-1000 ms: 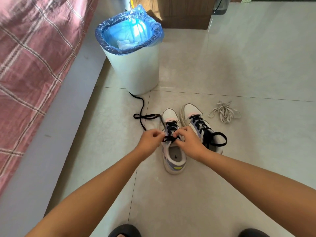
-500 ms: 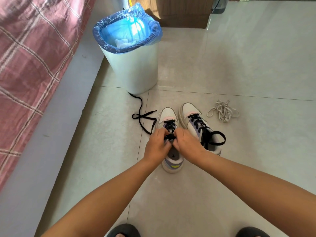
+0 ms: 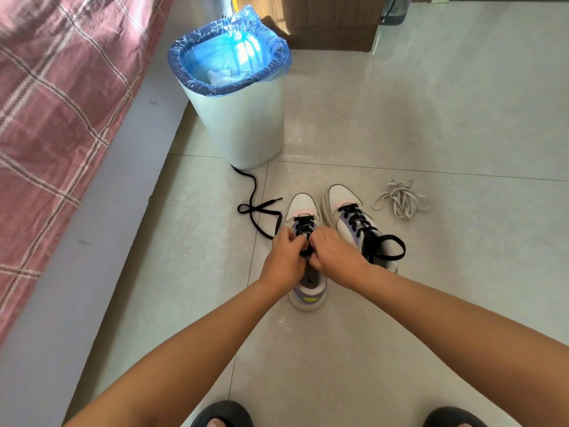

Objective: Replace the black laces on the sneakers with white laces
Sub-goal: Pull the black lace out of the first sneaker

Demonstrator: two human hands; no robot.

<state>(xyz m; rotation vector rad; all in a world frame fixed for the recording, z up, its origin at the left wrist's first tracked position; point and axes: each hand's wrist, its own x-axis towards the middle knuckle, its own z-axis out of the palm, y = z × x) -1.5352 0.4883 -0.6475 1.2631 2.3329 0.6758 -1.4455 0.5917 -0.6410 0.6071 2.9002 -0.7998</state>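
Both hands (image 3: 311, 257) closer over black lace (image 3: 304, 229)

Two sneakers stood side by side on the floor (image 3: 431, 118): the left sneaker (image 3: 303, 211) and the right sneaker (image 3: 341, 198). A loose lace (image 3: 254, 198) trailed from the left one toward the bin (image 3: 243, 124) behind. The bundled laces (image 3: 401, 201) lay right of the pair. A bed (image 3: 55, 103) ran along the floor's left edge.

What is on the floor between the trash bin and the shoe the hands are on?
In the head view, a loose black lace trails from the bin to the left sneaker.
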